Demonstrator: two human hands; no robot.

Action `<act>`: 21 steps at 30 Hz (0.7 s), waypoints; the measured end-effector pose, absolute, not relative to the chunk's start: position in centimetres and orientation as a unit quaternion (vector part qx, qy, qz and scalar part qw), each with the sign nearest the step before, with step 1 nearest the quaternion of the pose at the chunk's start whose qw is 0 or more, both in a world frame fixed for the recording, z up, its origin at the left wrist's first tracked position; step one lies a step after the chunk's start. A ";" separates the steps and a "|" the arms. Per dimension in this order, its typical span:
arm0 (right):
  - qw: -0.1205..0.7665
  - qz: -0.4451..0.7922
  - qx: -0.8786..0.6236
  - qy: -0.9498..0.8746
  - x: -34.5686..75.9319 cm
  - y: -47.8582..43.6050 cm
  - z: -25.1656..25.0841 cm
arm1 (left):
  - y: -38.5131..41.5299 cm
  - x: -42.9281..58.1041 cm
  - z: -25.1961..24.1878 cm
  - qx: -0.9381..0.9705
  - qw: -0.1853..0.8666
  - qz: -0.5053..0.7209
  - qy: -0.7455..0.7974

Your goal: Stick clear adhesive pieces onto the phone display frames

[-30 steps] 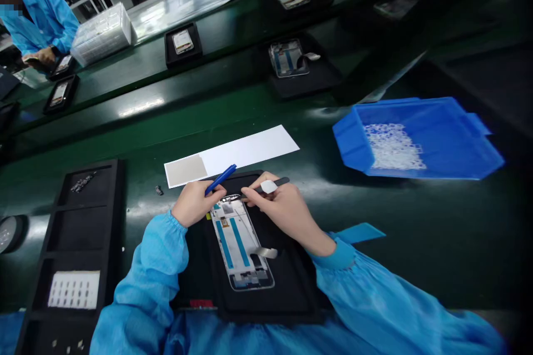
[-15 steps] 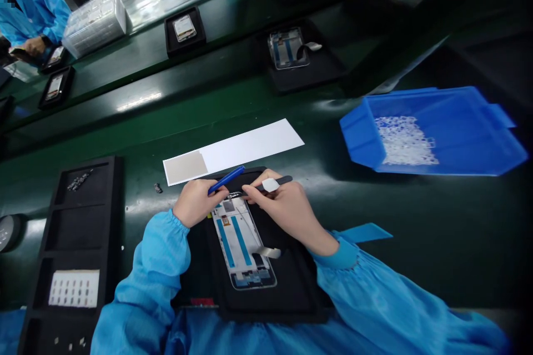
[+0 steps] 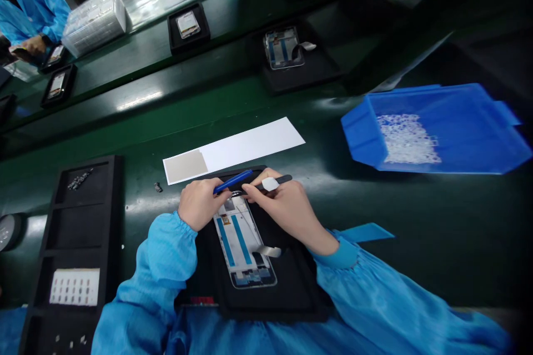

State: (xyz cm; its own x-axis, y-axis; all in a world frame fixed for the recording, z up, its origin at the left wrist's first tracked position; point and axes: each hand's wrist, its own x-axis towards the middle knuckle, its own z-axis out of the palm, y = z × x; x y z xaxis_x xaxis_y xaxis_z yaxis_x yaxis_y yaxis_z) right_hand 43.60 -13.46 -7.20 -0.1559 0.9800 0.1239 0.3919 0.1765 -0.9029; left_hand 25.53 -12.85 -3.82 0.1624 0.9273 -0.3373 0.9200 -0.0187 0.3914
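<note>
- Fingers of the left hand [image 3: 199,206] are closed around a blue pen-shaped plastic tool [image 3: 234,181], with fingertips down at the far end of a silver-white rectangular phone frame [image 3: 240,238].
- Fingers of the right hand [image 3: 287,208] grip a dark slim tweezer-like tool [image 3: 285,179] with a white patch on it, aimed left at that same far end; whether its tip pinches anything is too small to tell.
- That frame lies in a black shallow rectangular tray [image 3: 293,291] at the near edge of the green glossy bench [image 3: 416,266], two blue strips along it and a silvery flexible tab [image 3: 272,252] sticking out to the right.
- To the left stands a long black compartment tray [image 3: 114,222]; beyond the hands lies a white card strip [image 3: 254,144], and to the far right a blue plastic bin [image 3: 470,138] holds small white pieces [image 3: 410,141].
- Judging by the pose, fine two-handed work at the frame's far end is in hand; it seems to call for a steady left hold and small, light movements of the right tool.
</note>
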 end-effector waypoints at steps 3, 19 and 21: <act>0.384 0.359 -0.522 -0.672 43.7 -13.5 -7.2 | -12.7 25.9 -3.6 0.723 0.240 -0.030 0.647; 0.390 0.331 -0.500 -0.699 43.7 -13.9 -7.1 | -12.0 26.0 -2.9 0.736 0.249 -0.079 0.624; 0.392 0.333 -0.501 -0.696 43.7 -14.0 -7.1 | -12.0 26.0 -3.1 0.736 0.251 -0.073 0.625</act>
